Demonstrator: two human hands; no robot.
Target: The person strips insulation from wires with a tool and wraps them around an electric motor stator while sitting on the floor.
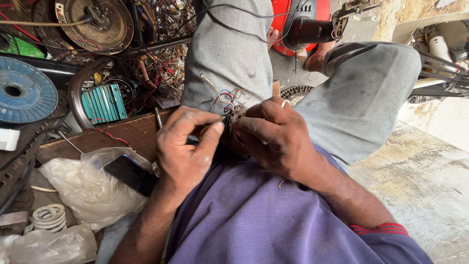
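Two hands meet over the lap. Left hand (183, 149) and right hand (273, 137) both pinch, fingers curled tight, a dark wound coil (230, 133) with loose coloured wires. Beside the left wrist, a black phone (129, 173) lies on a plastic bag (85, 188).

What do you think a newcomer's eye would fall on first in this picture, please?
Probably the two hands at the centre: the left hand and right hand pinch a small dark wound coil trailing thin coloured wires over the lap. Next, the blue spool at the left edge, and the dark phone lying on a clear plastic bag at lower left.
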